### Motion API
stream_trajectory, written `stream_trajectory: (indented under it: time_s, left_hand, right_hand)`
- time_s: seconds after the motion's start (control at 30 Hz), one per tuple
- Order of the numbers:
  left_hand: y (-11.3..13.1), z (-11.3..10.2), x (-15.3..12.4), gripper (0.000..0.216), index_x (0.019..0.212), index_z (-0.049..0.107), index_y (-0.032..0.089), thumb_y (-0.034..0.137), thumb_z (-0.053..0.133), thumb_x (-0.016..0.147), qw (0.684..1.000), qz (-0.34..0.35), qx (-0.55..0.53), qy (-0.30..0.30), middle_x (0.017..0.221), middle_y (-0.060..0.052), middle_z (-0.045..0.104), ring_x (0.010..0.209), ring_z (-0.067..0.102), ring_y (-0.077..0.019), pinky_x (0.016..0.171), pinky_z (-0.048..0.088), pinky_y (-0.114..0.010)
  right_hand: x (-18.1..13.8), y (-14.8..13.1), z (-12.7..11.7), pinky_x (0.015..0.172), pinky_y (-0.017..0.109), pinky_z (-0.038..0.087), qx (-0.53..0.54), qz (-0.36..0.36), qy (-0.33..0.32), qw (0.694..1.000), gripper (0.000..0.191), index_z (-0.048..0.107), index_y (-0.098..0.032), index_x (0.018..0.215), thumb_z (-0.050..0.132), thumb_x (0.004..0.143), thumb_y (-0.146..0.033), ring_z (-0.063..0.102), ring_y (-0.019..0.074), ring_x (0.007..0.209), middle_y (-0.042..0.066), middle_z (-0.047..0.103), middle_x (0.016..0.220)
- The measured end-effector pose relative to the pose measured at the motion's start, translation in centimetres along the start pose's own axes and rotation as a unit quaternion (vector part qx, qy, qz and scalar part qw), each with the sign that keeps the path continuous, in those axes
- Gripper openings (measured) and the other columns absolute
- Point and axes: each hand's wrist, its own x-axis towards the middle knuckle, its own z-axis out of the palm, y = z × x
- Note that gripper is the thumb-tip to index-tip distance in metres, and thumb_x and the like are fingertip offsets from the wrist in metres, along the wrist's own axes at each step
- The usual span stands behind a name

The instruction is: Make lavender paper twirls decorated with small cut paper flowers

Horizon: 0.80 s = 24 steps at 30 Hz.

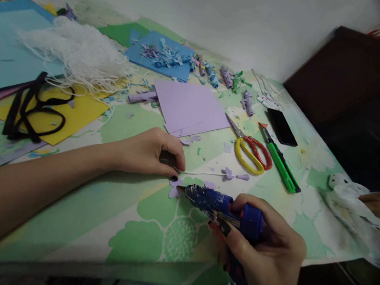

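My right hand (267, 250) is wrapped round a blue hot glue gun (219, 203), its stained nozzle pointing left. Right at the nozzle tip lies a small purple paper flower (174, 189) on the tablecloth. My left hand (157, 153) pinches the end of a white string (203, 174) just above that flower, thumb and fingers closed. Along the string to the right sits another purple paper flower (229, 173), with a small rolled purple piece (243, 177) at the end. Part of one more purple flower (209, 185) shows behind the glue gun.
Beyond my hands lie purple paper (190, 106), scissors (248, 150), a green cutter (282, 165) and a phone (282, 126). Black glasses (41, 114) and a heap of white string (77, 53) are at left. A plastic bag (346, 198) sits at the right edge.
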Motion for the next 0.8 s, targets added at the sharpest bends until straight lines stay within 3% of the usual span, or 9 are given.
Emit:
stream_trajectory:
  time_s: [0.1,0.3,0.8]
  left_hand:
    - [-0.09,0.0,-0.03,0.008,0.081,0.073,0.014,0.012,0.069,0.075,1.0,0.005,0.002,-0.002,0.079,-0.005,0.069,0.073,0.065,-0.0145,0.065,0.051,-0.022]
    - [0.0,-0.02,-0.04,0.011,0.082,0.073,0.015,0.009,0.069,0.073,1.0,0.022,0.013,-0.005,0.079,-0.005,0.07,0.075,0.066,-0.0151,0.068,0.052,-0.023]
    - [-0.02,-0.08,-0.04,0.011,0.082,0.073,0.014,0.008,0.069,0.073,1.0,0.021,0.01,-0.012,0.08,-0.006,0.07,0.075,0.066,-0.0152,0.069,0.052,-0.023]
  right_hand:
    - [-0.11,0.07,-0.01,0.03,0.02,0.036,0.005,-0.006,-0.004,1.0,0.017,0.065,-0.02,0.088,0.068,0.072,-0.017,0.046,0.0094,0.03,-0.005,0.053,0.048]
    - [-0.05,0.31,-0.26,0.035,0.02,0.04,-0.042,-0.06,0.005,0.997,0.021,0.066,-0.019,0.087,0.068,0.068,-0.012,0.051,0.0104,0.041,0.0,0.061,0.064]
    - [0.2,0.2,-0.07,0.039,0.021,0.042,-0.058,-0.083,0.0,0.995,0.019,0.066,-0.019,0.086,0.067,0.068,-0.013,0.054,0.0124,0.046,0.0,0.06,0.062]
